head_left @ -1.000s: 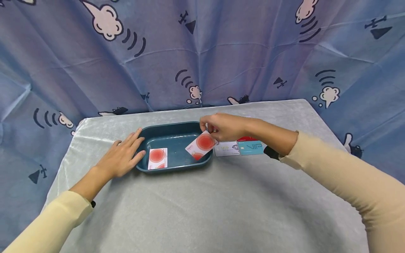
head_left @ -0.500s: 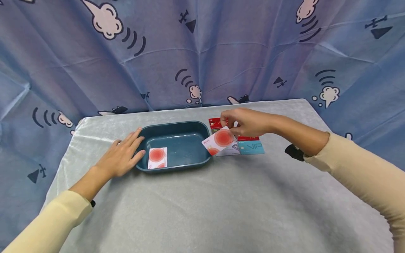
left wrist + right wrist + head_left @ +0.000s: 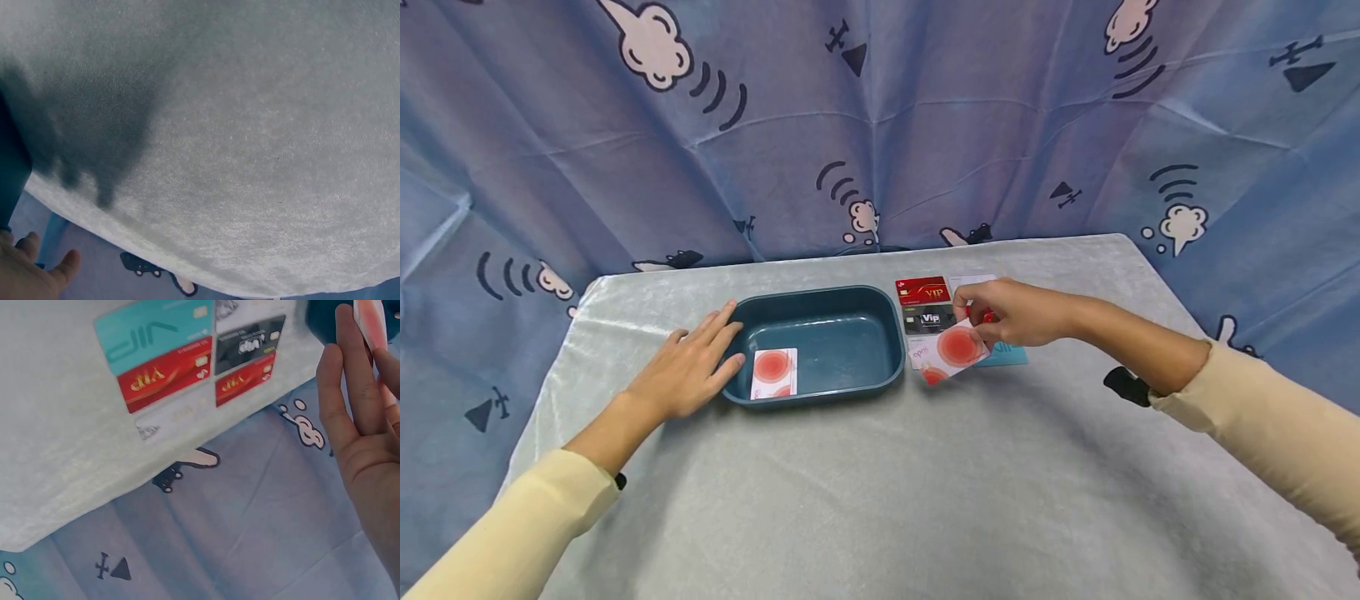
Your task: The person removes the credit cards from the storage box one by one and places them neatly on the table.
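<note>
In the head view my right hand pinches a white card with red circles, tilted above the cards on the table. The right wrist view shows that pinched card nearly edge-on. My left hand rests with spread fingers on the left end of a dark teal tray. A similar red-circled card lies inside, at the tray's left. Beside the tray lie a red VIP card, a black Vip card and a turquoise card, partly covered by the right hand.
More cards show in the right wrist view: a second red VIP card and a white card. They lie in two columns on the pale cloth-covered table. A blue patterned curtain hangs behind the table's far edge.
My right hand has carried the pinched card from over the tray's right end rightward, to above the laid-out cards. My left hand stays on the tray.
</note>
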### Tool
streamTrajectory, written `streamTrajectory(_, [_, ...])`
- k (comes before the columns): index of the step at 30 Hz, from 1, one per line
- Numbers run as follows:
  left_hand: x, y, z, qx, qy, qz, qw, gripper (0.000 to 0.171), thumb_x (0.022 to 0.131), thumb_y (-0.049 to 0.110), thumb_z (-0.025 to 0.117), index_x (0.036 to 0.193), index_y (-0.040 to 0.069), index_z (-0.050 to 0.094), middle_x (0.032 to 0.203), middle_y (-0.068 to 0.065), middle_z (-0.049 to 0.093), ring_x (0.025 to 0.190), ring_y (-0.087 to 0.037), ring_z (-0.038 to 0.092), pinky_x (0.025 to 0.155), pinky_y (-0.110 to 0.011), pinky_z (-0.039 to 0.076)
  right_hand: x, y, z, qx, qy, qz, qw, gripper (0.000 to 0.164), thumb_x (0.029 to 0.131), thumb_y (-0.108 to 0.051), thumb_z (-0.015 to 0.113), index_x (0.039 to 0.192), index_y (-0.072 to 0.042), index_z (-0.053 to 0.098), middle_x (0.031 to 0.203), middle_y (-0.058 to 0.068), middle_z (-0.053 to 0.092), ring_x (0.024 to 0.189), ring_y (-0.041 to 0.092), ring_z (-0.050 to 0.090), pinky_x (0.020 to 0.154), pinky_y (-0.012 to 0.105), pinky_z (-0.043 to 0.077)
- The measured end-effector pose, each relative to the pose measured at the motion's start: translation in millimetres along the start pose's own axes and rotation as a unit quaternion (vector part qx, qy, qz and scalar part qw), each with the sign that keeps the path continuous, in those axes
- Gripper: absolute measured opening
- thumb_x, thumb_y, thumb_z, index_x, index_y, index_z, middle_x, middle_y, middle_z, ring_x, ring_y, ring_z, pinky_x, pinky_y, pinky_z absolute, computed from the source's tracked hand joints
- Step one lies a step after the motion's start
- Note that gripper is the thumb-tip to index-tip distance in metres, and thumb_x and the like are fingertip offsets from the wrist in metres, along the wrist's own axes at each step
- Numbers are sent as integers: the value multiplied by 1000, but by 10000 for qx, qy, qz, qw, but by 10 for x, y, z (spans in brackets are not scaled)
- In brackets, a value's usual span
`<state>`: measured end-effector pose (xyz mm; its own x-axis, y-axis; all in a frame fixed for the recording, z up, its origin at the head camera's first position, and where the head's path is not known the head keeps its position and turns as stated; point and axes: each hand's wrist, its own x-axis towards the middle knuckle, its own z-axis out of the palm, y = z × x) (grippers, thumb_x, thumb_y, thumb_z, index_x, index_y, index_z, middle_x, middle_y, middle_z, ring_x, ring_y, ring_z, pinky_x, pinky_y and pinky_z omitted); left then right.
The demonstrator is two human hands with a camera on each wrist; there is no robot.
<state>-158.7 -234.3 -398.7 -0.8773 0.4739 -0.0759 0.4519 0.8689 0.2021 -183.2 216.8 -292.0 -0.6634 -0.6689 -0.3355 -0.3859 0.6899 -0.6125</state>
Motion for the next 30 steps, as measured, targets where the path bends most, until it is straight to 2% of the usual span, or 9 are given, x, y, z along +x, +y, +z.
streamTrajectory(6, [-9, 5, -1, 10, 68, -7, 10000, 62, 105, 41, 40, 152, 0, 35, 167, -11, 8, 148, -39, 21, 109, -67, 24, 19, 134, 130, 306, 0, -65, 9995, 20, 92, 2, 67, 102, -4, 52, 85, 6, 66, 74, 19, 66, 76, 33, 56])
streamTrajectory(12, [-18, 14, -2, 24, 106, 1, 9999, 62, 105, 40, 41, 152, 0, 36, 167, -11, 9, 149, -38, 21, 108, -67, 25, 39, 344, 310, 726, -66, 41, 9973, 18, 94, -1, 66, 106, -2, 53, 79, 8, 63, 73, 25, 65, 70, 30, 52])
streamTrajectory(16, [-19, 19, -20, 30, 52, 6, 10000, 62, 105, 40, 39, 152, 0, 34, 167, -11, 7, 149, -39, 20, 109, -68, 24, 40, 462, 401, 770, 12, 131, 9969, 19, 93, -2, 67, 106, -2, 53, 78, 7, 62, 72, 22, 63, 68, 28, 50])
streamTrajectory(23, [-13, 18, -24, 86, 48, -4, 10000, 62, 105, 41, 39, 152, 0, 34, 167, -11, 7, 149, -38, 20, 109, -67, 25, 32, 623, 529, 604, 354, 41, 9975, 22, 89, 0, 68, 109, 1, 58, 77, 4, 58, 71, 16, 56, 64, 26, 48])
streamTrajectory(30, [-9, 15, -14, 68, 64, -6, 10000, 62, 105, 40, 39, 152, 0, 35, 167, -11, 7, 149, -37, 19, 109, -67, 25, 51, 673, 627, 725, 333, 327, 9963, 24, 91, 0, 68, 113, 2, 60, 75, 4, 58, 69, 15, 56, 64, 26, 48])
